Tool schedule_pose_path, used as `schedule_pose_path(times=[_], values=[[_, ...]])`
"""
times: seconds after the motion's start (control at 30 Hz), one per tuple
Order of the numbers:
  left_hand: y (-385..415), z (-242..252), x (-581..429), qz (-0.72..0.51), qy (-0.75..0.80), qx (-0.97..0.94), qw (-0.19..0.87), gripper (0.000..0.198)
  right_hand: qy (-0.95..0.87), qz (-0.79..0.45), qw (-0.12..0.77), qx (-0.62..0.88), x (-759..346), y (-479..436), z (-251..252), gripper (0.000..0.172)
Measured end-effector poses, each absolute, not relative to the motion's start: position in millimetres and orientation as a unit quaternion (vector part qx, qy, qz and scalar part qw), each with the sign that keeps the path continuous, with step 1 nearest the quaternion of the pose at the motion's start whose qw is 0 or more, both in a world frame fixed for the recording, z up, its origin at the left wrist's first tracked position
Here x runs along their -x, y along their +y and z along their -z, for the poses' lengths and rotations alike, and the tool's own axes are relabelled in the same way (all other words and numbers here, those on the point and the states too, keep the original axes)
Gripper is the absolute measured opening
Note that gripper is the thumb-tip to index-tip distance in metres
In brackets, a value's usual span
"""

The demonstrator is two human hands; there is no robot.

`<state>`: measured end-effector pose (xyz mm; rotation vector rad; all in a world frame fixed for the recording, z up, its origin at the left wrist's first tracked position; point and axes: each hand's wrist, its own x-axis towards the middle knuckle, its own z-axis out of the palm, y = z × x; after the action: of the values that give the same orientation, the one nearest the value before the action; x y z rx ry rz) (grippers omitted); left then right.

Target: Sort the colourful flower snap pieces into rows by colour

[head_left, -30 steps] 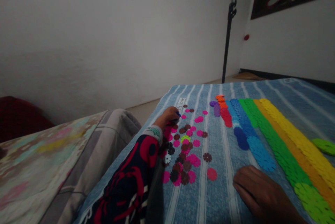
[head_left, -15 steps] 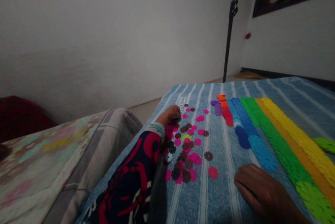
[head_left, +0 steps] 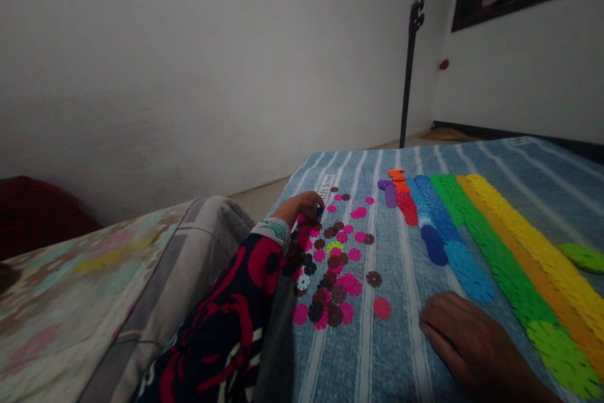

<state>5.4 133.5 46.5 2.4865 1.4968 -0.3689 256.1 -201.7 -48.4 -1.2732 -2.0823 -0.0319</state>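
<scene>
My left hand (head_left: 302,205) reaches to the far left part of a blue striped towel (head_left: 391,353). Its fingers are curled in a pinch on what looks like a small blue disc at the fingertips. Beside it lies a loose scatter of pink, brown and black discs (head_left: 333,264). My right hand (head_left: 467,343) lies palm down on the towel at the lower right, fingers stretched flat, holding nothing. Beyond it run sorted bands of discs: blue (head_left: 443,227), green (head_left: 486,252), yellow (head_left: 533,246), with short red (head_left: 406,207), orange (head_left: 397,176) and purple (head_left: 391,195) rows at the far end.
A black light stand (head_left: 408,76) rises behind the towel by the white wall. A light green patch of discs (head_left: 582,257) lies at the right edge. A grey blanket (head_left: 189,264) and a pale patterned cover (head_left: 70,302) lie left, with a dark red cushion (head_left: 33,214) behind.
My left hand stays at the far edge of the scattered discs, its fingers shifting slightly. My right hand has not moved. The view wobbles a little.
</scene>
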Motion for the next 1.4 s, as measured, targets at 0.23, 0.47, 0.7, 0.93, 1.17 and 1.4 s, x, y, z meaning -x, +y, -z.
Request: schedule_pose_path(times=[0.23,0.47,0.7,0.93,1.17,1.4], values=[[130.9,-44.5,-8.0,0.125,0.501,-0.855,0.047,0.051,-0.798,0.008,0.358,0.484,-254.2,-202.3,48.6,0.024],[130.5,-38.2,-7.7,0.069,0.537,-0.839,0.06,0.038,-0.799,0.008,0.348,0.49,-255.2,-202.8,49.3,0.024],[132.1,-36.6,-2.0,0.002,0.56,-0.817,0.139,0.027,-0.8,-0.001,0.336,0.497,-255.1,-203.5,49.3,0.026],[129.3,-39.6,-1.0,-0.053,0.56,-0.802,0.2,0.021,-0.799,-0.002,0.345,0.492,-255.4,-203.2,47.5,0.026],[119.9,-42.9,-6.3,-0.101,0.568,-0.78,0.241,0.017,-0.801,0.009,0.338,0.494,-254.2,-203.3,45.5,0.026],[74.8,-57.3,-39.0,-0.152,0.505,-0.763,0.375,0.015,-0.793,0.003,0.348,0.501,-253.1,-202.7,36.5,0.026]])
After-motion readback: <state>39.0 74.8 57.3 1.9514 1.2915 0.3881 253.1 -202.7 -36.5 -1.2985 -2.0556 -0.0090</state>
